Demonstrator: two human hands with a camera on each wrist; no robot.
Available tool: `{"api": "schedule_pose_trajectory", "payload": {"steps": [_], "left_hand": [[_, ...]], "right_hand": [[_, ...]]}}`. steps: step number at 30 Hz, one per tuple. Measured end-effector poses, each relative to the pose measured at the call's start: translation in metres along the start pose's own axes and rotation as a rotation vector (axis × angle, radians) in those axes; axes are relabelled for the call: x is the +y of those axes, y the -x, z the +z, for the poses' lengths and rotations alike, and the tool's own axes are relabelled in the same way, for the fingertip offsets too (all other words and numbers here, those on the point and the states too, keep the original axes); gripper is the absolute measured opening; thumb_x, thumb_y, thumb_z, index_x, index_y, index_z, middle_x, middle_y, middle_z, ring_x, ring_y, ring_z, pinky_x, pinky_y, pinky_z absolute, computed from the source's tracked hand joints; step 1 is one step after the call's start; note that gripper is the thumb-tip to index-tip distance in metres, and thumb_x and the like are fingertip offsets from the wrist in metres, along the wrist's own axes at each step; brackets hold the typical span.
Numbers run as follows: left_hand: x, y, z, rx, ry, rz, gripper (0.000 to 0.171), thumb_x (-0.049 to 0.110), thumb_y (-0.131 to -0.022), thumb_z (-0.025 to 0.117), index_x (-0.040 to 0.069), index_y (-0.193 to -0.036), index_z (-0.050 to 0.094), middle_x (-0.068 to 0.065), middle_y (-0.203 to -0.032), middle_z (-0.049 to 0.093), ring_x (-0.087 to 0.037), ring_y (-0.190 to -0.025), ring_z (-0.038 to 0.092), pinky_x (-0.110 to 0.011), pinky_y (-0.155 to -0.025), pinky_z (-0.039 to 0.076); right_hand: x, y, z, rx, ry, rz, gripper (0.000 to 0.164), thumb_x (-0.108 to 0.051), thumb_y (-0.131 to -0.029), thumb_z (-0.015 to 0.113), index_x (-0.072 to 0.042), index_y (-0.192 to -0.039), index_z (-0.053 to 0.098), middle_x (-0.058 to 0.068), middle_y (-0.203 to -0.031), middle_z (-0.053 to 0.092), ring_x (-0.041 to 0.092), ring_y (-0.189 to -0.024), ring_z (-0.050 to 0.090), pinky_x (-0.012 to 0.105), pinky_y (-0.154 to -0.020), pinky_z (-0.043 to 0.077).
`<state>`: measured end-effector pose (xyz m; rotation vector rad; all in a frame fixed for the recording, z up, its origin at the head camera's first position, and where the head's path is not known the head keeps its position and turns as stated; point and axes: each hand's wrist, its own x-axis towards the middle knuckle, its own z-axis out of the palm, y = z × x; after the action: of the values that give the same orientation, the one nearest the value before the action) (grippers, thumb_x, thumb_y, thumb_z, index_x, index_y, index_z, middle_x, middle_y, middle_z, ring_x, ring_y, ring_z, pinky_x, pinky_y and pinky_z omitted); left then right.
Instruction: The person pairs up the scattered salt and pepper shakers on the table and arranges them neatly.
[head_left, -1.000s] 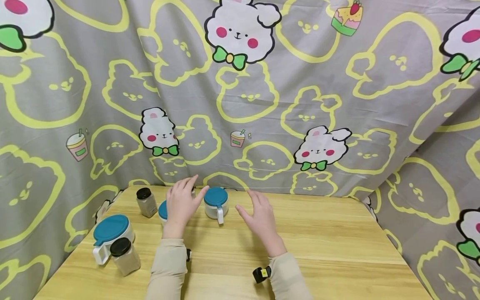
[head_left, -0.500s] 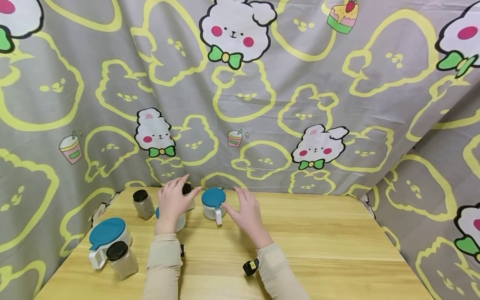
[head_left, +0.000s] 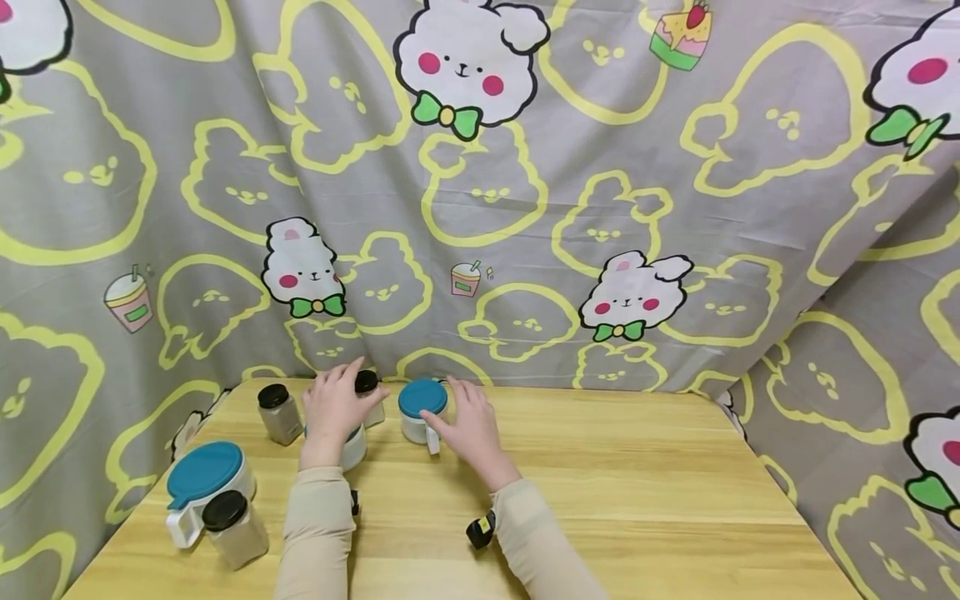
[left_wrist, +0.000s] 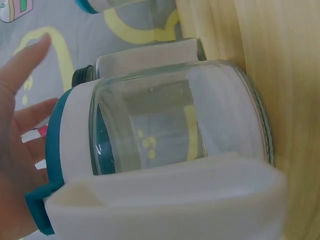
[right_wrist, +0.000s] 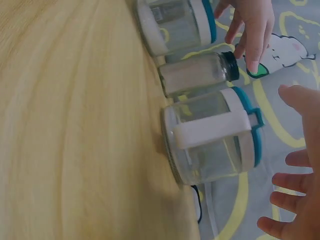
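My left hand (head_left: 332, 412) hovers over a glass jar (head_left: 353, 451) with a teal lid, its fingers spread and holding nothing. In the left wrist view this teal-lidded jar (left_wrist: 150, 120) shows a white handle and white contents, close to the palm. A black-capped jar (head_left: 370, 400) stands just behind. My right hand (head_left: 468, 429) reaches around the right side of another teal-lidded jar (head_left: 423, 412), thumb overlapping its lid in the head view. In the right wrist view the right hand's spread fingers (right_wrist: 287, 200) show a gap to that handled jar (right_wrist: 215, 135).
At the table's left stand a larger teal-lidded jar (head_left: 212, 483) with a white handle and a black-capped jar (head_left: 236, 528) in front of it. Another black-capped jar (head_left: 280, 414) is at the back left. A patterned curtain (head_left: 510, 208) hangs behind the wooden table (head_left: 637, 500).
The right hand has moved left, closer to the rear teal-lidded jar. The left hand has shifted slightly left in the view, as the whole scene has, uncovering more of the black-capped jar behind.
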<state>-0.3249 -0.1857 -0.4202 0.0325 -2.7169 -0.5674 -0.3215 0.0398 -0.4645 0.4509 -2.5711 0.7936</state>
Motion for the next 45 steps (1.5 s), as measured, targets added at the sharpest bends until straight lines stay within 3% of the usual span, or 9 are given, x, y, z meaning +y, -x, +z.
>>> {"api": "schedule_pose_trajectory", "payload": {"steps": [8,20,29,38,45], "left_hand": [[-0.005,0.000,0.001,-0.059,-0.022,-0.092,0.080,0.056,-0.083,0.068,0.013,-0.145,0.045,-0.022,-0.144,0.047,-0.049,-0.131,0.039,-0.075,-0.103,0.022],[-0.006,0.001,0.011,-0.101,-0.024,-0.161,0.074,0.054,-0.083,0.070,0.008,-0.138,0.052,-0.026,-0.138,0.050,-0.050,-0.132,0.037,-0.077,-0.107,0.012],[-0.009,-0.002,0.019,-0.083,-0.053,-0.141,0.069,0.051,-0.084,0.070,0.002,-0.131,0.056,-0.028,-0.134,0.053,-0.052,-0.128,0.040,-0.077,-0.106,0.017],[-0.001,-0.003,0.021,-0.057,-0.046,-0.109,0.066,0.049,-0.084,0.071,-0.002,-0.123,0.059,-0.028,-0.126,0.058,-0.053,-0.117,0.049,-0.070,-0.097,0.033],[-0.001,-0.003,0.023,-0.044,-0.050,-0.111,0.066,0.048,-0.083,0.073,-0.001,-0.124,0.059,-0.027,-0.126,0.059,-0.051,-0.118,0.049,-0.069,-0.098,0.033]], "right_hand": [[-0.006,-0.001,0.011,-0.037,-0.076,0.058,0.078,-0.059,-0.087,0.062,-0.010,-0.145,0.044,0.013,-0.143,0.049,0.033,-0.134,0.044,0.056,-0.102,0.043],[-0.014,-0.005,0.029,-0.078,-0.123,0.168,0.093,-0.057,-0.079,0.072,-0.007,-0.148,0.036,0.016,-0.143,0.047,0.037,-0.132,0.045,0.060,-0.098,0.043],[-0.017,-0.009,0.036,-0.097,-0.151,0.231,0.099,-0.055,-0.079,0.073,-0.002,-0.150,0.030,0.020,-0.148,0.042,0.040,-0.134,0.042,0.062,-0.099,0.041],[-0.017,-0.010,0.040,-0.077,-0.179,0.254,0.098,-0.052,-0.079,0.075,-0.001,-0.150,0.030,0.020,-0.147,0.043,0.041,-0.134,0.042,0.062,-0.100,0.041],[-0.017,-0.010,0.043,-0.069,-0.198,0.250,0.100,-0.053,-0.077,0.076,-0.002,-0.149,0.031,0.020,-0.146,0.044,0.040,-0.132,0.044,0.062,-0.099,0.042]]}}
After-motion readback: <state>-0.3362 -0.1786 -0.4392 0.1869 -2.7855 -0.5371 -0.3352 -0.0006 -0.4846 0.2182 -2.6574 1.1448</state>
